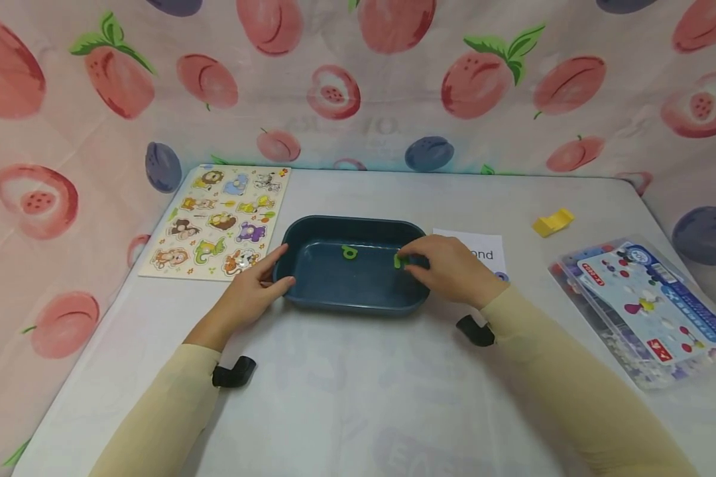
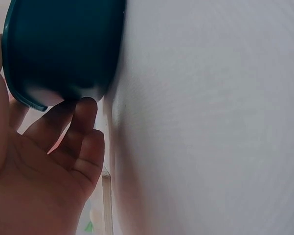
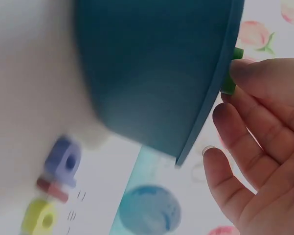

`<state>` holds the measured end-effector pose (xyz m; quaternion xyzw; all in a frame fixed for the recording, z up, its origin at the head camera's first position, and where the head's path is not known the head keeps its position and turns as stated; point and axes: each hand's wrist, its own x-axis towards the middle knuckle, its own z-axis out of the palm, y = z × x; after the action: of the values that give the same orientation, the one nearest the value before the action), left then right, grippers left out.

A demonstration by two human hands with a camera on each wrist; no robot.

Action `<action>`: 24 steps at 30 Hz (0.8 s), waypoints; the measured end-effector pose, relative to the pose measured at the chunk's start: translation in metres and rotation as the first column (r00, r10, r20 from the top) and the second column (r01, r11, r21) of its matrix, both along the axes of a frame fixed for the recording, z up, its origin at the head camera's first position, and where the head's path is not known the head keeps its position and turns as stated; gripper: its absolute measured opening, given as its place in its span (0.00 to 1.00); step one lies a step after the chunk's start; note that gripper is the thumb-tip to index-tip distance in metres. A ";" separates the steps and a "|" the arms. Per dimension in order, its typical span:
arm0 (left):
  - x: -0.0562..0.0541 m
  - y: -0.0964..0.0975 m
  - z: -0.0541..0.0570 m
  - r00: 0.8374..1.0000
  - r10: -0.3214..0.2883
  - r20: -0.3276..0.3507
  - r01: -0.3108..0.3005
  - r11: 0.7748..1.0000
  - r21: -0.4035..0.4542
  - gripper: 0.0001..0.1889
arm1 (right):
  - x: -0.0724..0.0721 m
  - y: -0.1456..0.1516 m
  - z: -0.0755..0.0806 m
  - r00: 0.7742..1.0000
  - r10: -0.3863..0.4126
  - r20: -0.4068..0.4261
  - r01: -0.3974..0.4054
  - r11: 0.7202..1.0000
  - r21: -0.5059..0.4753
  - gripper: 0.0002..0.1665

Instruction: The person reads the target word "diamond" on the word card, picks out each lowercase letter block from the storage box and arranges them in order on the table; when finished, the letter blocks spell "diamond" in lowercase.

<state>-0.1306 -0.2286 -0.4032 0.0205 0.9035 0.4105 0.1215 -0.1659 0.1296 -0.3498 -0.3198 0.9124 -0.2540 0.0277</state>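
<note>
A dark teal plastic basin sits mid-table. My left hand holds its left end, thumb at the rim and fingers against the outer wall, as the left wrist view shows. Over the basin's right end, my right hand pinches a small green letter piece between thumb and fingertips; its exact shape is partly hidden. Another green letter piece, round with a hole, lies inside on the basin's floor. Close to the right hand is a white card with printed letters ending in "ond".
At the back left lies an animal puzzle board. A yellow piece and a clear plastic case with a printed label are on the right. Blue, red and yellow letter pieces lie by the card.
</note>
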 end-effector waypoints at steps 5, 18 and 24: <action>0.000 0.000 0.000 1.000 -0.002 -0.002 0.002 1.000 -0.002 0.39 | 0.000 0.019 -0.001 0.997 -0.071 0.015 0.071 0.997 0.042 0.15; 0.000 -0.001 -0.002 1.000 -0.009 -0.010 0.009 1.000 0.006 0.39 | 0.008 0.075 -0.002 0.950 -0.284 0.129 0.267 0.954 0.135 0.19; -0.001 -0.001 -0.002 1.000 -0.009 -0.011 0.009 1.000 0.003 0.39 | 0.012 0.098 -0.007 0.939 -0.322 0.121 0.309 0.944 0.117 0.19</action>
<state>-0.1314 -0.2301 -0.4056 0.0268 0.9034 0.4112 0.1185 -0.1543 0.2277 -0.3571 -0.1493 0.9588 -0.2326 0.0650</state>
